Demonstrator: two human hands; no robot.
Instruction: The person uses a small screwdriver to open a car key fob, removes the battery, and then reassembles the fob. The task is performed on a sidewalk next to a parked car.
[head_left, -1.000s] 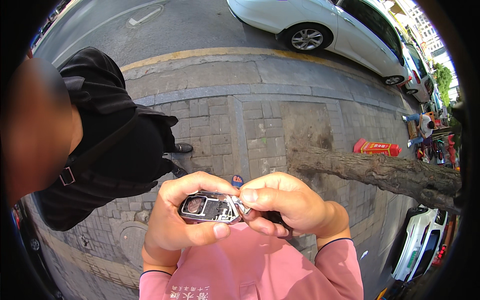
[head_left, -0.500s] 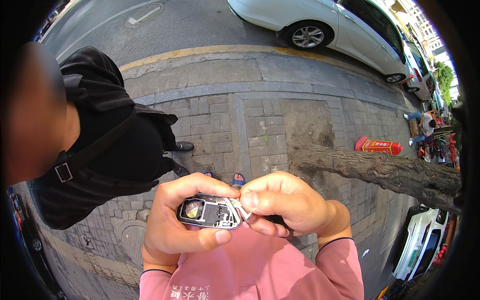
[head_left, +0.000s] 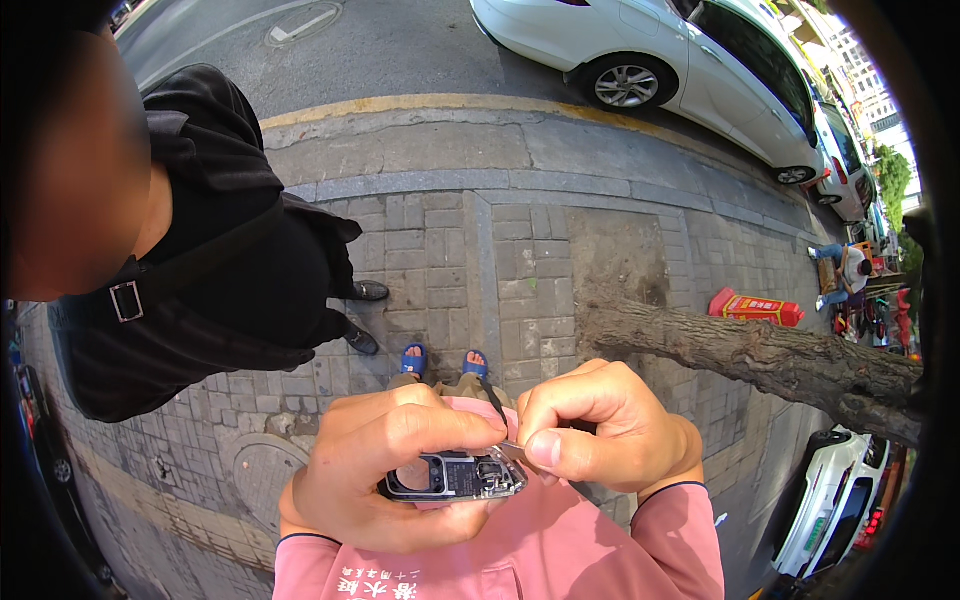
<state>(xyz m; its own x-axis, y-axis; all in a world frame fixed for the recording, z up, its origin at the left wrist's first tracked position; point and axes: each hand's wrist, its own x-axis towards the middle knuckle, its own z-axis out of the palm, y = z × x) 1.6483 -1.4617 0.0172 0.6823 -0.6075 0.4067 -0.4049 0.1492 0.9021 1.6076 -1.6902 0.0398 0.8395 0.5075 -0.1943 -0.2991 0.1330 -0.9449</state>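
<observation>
My left hand [head_left: 385,455] is closed around an opened car key fob [head_left: 465,475], thumb below and fingers above. The fob has a dark inside, a clear-edged rim and a rounded opening at its left end. Skin tone shows through that opening. At the fob's right end, my right hand [head_left: 600,425] pinches a small, thin metal piece [head_left: 514,450] between thumb and forefinger. Most of this piece is hidden by the fingertips. A dark strap or cord [head_left: 494,398] shows just above the fingers, and I cannot tell what it joins.
A person in black [head_left: 230,270] stands close at my left. A tree trunk [head_left: 740,350] leans across the right, beside a red barrier block [head_left: 755,307]. White cars [head_left: 690,70] line the road beyond the kerb. Below my hands are my blue slippers [head_left: 476,362] on paving.
Both hands and the fob have come lower in view, and the fob is tilted differently. A pale end piece that stuck out at an angle shows less. My slippers show more fully.
</observation>
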